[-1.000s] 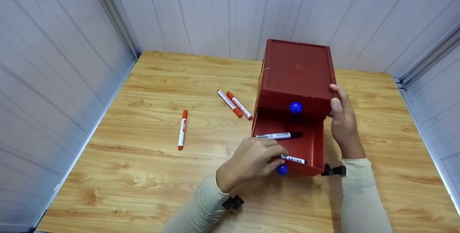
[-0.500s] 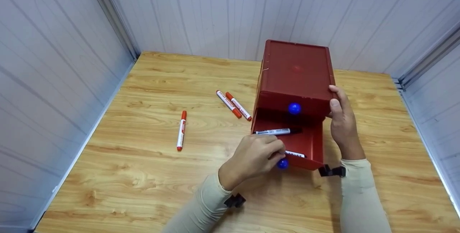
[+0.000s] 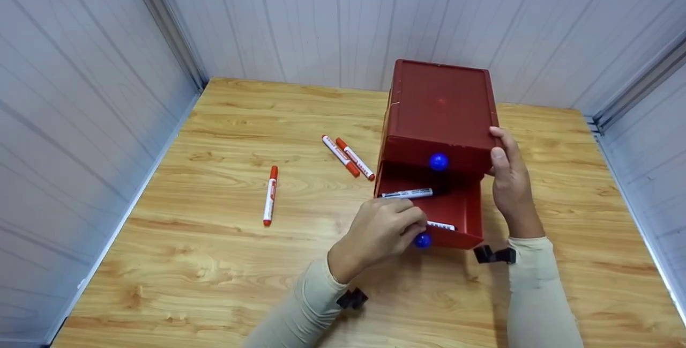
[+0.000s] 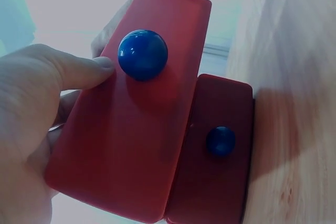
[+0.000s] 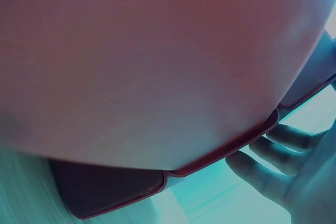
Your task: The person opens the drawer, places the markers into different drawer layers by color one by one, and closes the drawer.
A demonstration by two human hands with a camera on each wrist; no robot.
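A red drawer cabinet [image 3: 442,104] with blue ball knobs stands right of the middle in the head view. Its middle drawer [image 3: 474,216] is pulled partway out. My left hand [image 3: 381,232] grips that drawer's front panel [image 4: 126,140], thumb on the outside beside the knob [image 4: 143,55] and fingers behind. Inside lie a black-capped marker [image 3: 410,193] and, at the front, another marker [image 3: 441,226], partly hidden by the left hand. My right hand [image 3: 513,192] presses the cabinet's right side with fairly straight fingers [image 5: 262,174].
Two red-capped markers, one [image 3: 340,156] and another [image 3: 356,159], lie side by side left of the cabinet. Farther left lies a third red marker [image 3: 270,196]. A bottom drawer [image 4: 210,182] sits closed beneath. Pale panel walls [image 3: 300,26] enclose the wooden table [image 3: 214,283].
The middle drawer has slid a little way into the cabinet, the left hand moving with it. The black-capped marker's cap has passed into shadow under the upper drawer. The right hand stays put.
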